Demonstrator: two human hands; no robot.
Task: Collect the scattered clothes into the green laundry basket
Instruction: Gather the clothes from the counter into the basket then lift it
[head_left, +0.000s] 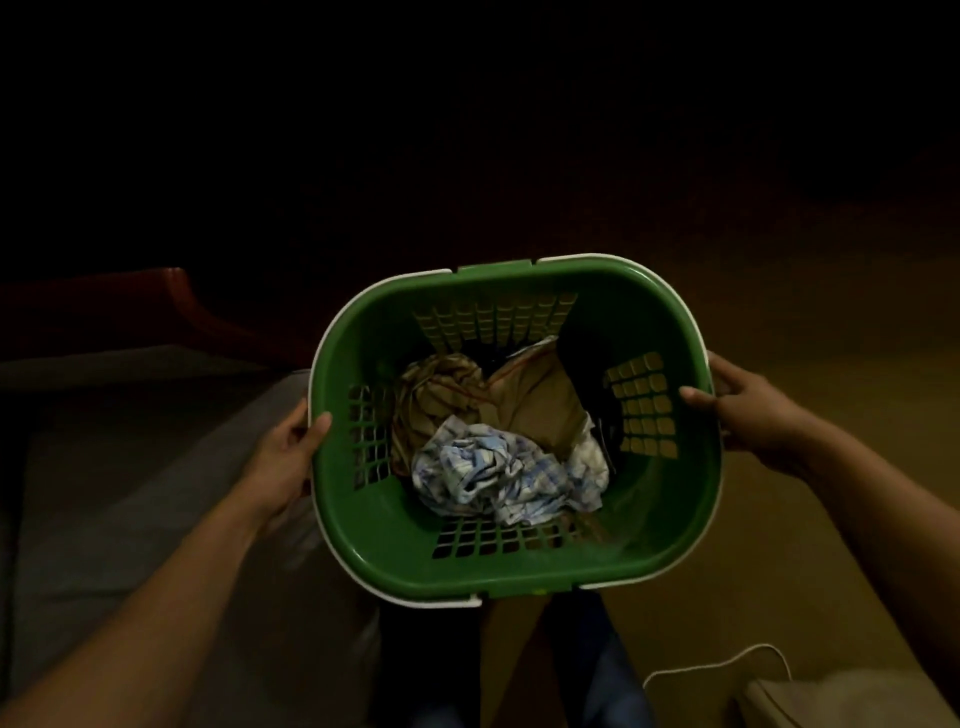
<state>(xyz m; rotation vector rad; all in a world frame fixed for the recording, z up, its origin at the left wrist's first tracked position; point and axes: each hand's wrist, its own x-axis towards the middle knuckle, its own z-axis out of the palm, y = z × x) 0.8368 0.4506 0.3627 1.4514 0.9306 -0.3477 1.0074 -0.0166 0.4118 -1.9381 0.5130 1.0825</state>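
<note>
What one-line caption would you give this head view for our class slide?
Left hand and right hand grip the green laundry basket, which holds a blue-checked cloth, tan garments and a dark garment.

The 1 view sits on the person's head and looks forward and steeply down, close above the green laundry basket (519, 564) held between left hand (283, 457) and right hand (748, 410), over the floor (810, 322).
</note>
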